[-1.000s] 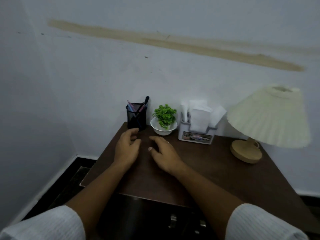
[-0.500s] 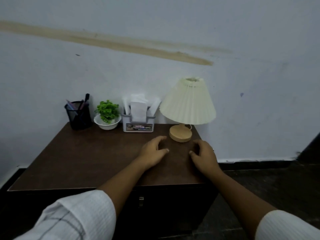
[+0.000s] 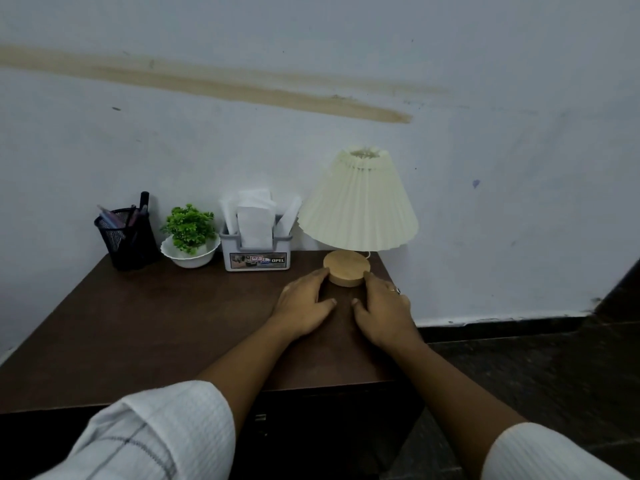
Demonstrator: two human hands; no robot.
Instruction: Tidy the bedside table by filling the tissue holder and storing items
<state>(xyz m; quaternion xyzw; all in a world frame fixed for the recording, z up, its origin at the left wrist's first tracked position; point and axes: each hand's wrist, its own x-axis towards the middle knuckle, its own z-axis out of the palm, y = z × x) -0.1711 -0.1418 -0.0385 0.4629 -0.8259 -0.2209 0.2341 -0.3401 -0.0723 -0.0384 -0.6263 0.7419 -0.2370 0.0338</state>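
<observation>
We've got both palms down on the bedside table [image 3: 156,323], fingers loose, gripping nothing. The left hand [image 3: 304,303] and right hand [image 3: 381,310] sit either side of the wooden lamp base [image 3: 347,268], fingertips right up against it. The tissue holder [image 3: 258,258], stuffed with white tissues, stands at the back wall, between the plant bowl [image 3: 190,256] and the lamp shade [image 3: 358,206].

We see a dim, bluish-grey scene under soft, even light; shadows are weak and soft-edged. The table [image 3: 156,323] front and the floor [image 3: 519,375] sink to near black. The wide lens bows the wall stain [image 3: 242,88]. The sleeves [image 3: 156,438] nearest us look slightly blurred.
</observation>
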